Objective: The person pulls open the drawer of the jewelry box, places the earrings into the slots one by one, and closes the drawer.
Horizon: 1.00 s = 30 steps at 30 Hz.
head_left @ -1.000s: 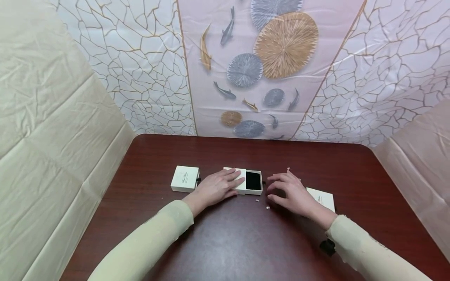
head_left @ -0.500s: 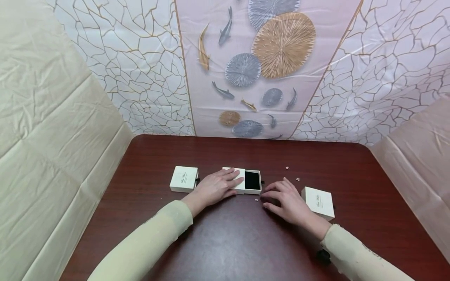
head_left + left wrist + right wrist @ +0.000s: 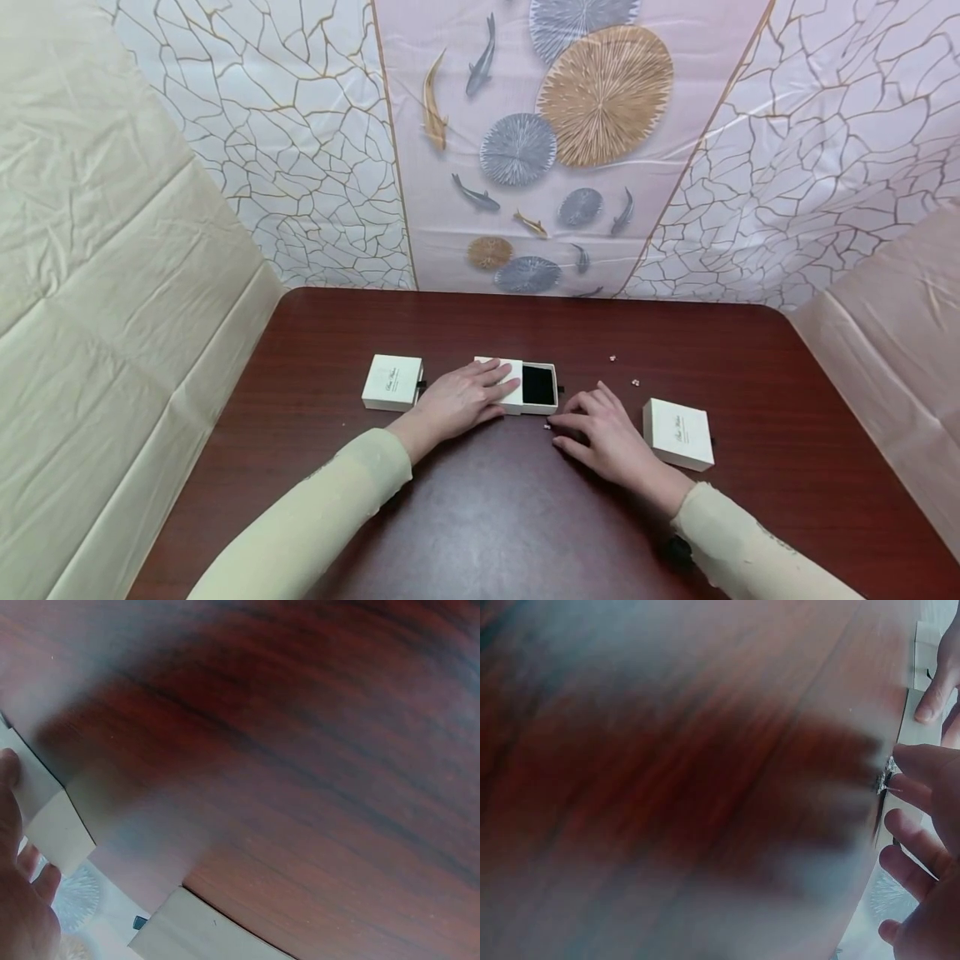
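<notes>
Currently, a person's left hand (image 3: 461,398) holds the half-open box (image 3: 512,406) on the worktop (image 3: 480,517), its fingers spread over the white cover and its thumb against the near side. The tray (image 3: 538,386) sticks out to the right of that cover, showing a black lining, with a small dark tab (image 3: 561,389) at its outer end. Just off the box's near right corner lies a tiny shiny piece (image 3: 547,427), and the right hand (image 3: 603,433) reaches in to it from the box's right. Its thumb and index finger are apart, their tips right at the piece; whether they touch it cannot be told. The remaining fingers are spread and loosely bent. Two more tiny pieces lie to the right of the box, one farther back (image 3: 612,358) and one a little nearer (image 3: 636,382). Beyond them on that side, a closed white box with dark lettering (image 3: 678,434) sits at a slant beside the right wrist. Another closed lettered box (image 3: 392,382) stands to the left of the half-open box, near the left wrist.
</notes>
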### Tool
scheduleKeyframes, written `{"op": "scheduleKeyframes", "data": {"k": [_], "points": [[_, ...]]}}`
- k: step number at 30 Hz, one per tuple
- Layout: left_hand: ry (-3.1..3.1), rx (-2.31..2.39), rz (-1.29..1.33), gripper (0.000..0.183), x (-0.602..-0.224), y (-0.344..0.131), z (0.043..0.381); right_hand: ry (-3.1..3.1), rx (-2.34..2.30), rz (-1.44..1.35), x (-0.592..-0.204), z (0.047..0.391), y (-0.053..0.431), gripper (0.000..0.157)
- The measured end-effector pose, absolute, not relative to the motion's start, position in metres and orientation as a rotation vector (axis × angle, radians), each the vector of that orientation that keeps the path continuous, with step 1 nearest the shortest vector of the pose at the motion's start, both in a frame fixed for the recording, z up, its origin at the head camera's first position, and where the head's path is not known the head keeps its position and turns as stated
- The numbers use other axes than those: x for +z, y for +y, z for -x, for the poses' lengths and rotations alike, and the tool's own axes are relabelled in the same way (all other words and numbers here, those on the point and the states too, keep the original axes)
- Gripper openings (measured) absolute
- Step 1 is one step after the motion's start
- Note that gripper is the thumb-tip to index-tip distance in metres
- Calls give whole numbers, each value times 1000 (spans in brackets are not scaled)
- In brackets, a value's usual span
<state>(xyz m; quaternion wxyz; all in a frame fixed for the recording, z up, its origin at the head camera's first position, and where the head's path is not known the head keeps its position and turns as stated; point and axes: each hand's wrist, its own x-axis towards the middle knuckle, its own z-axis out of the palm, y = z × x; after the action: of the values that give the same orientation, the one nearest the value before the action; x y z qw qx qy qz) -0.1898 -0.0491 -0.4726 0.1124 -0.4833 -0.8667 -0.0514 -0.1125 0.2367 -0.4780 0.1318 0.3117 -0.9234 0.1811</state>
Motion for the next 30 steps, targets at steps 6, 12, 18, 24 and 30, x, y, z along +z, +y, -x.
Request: {"op": "scheduleKeyframes", "data": {"k": [6,12,18,24,30], "points": [[-2542,-149,1422,51,-474,-49,190,-2661,515,-923,-480,113,233,22],[-2540,-150,1422,51,-475,-49,191,-2613,519,-945,-482,112,232,16],[-2530,-146,1422,51,-474,-49,191,-2604,511,-967,-483,113,230,11],[-2523,-152,1429,50,-473,-49,190,-2589,490,-978,-484,115,227,14],[-2522,-139,1425,51,-472,-49,190,-2566,482,-986,-485,115,225,20]]}}
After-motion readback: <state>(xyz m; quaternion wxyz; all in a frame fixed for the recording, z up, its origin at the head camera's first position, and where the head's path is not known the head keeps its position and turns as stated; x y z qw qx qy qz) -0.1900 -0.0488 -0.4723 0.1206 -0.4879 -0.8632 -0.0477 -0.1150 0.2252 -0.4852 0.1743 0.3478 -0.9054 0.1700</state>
